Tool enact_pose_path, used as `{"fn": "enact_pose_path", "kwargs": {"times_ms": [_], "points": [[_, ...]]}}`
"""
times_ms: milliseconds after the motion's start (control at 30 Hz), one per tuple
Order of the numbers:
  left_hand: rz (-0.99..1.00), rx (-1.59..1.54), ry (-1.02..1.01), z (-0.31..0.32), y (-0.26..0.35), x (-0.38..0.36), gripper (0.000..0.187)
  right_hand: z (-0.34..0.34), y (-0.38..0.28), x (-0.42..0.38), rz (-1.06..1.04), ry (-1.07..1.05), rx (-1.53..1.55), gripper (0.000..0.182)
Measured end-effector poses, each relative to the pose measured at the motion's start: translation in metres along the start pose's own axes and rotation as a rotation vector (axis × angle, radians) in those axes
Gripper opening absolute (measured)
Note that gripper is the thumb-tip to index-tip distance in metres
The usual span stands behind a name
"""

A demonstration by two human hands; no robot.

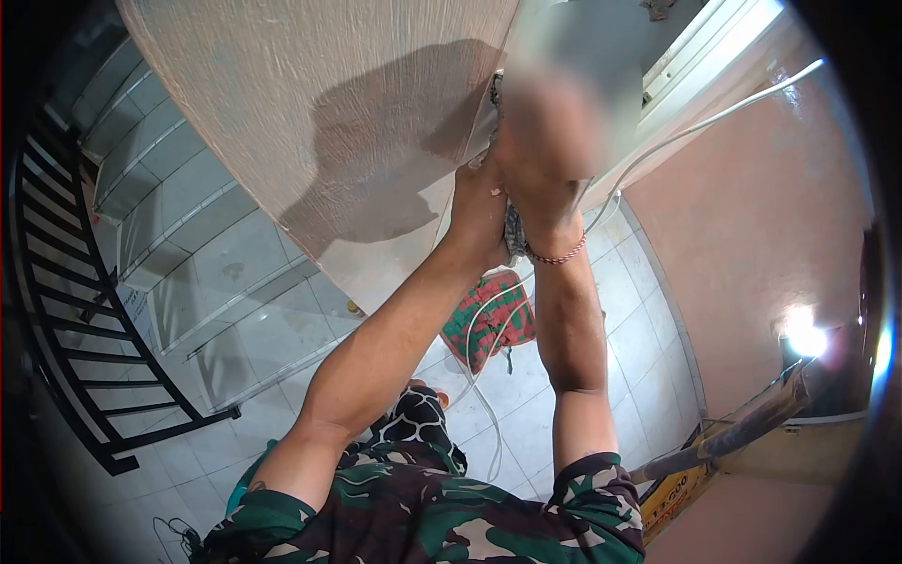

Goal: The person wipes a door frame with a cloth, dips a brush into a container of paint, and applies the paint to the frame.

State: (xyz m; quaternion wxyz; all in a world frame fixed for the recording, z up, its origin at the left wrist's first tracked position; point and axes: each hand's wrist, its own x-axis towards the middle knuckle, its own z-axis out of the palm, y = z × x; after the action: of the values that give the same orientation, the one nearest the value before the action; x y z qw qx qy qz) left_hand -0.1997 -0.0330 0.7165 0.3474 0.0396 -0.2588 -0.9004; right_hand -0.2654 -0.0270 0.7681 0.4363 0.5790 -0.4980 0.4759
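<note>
Both my arms stretch up to the edge of a textured beige wall panel [376,103]. My left hand [481,188] is at that edge, its fingers hidden from view. Beside it, my right hand [545,174] reaches higher, and a blur covers part of it and its fingers. A red and white cord circles my right wrist. Some crumpled grey material [514,233] shows between the two hands, touching or close to both; its full shape is hidden. What either hand grips cannot be made out.
Tiled stairs [221,249] and a black railing [85,320] stand at left. Below the hands, a red and green mat [489,321] lies on white floor tiles, with a white cable [476,362] across it. A pink wall [752,226], bright lamp [806,340] and dark pole [752,428] are at right.
</note>
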Motion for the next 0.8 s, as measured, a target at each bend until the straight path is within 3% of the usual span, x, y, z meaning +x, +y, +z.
{"fn": "enact_pose_path", "kwargs": {"times_ms": [567, 800], "points": [[0.041, -0.046, -0.053, 0.042, 0.019, 0.013, 0.033, -0.008, 0.003, 0.051, -0.036, 0.04, -0.07, 0.019], [0.06, -0.006, 0.048, 0.054, 0.026, 0.012, 0.029, -0.012, 0.0, 0.065, 0.034, 0.104, -0.073, 0.011]]}}
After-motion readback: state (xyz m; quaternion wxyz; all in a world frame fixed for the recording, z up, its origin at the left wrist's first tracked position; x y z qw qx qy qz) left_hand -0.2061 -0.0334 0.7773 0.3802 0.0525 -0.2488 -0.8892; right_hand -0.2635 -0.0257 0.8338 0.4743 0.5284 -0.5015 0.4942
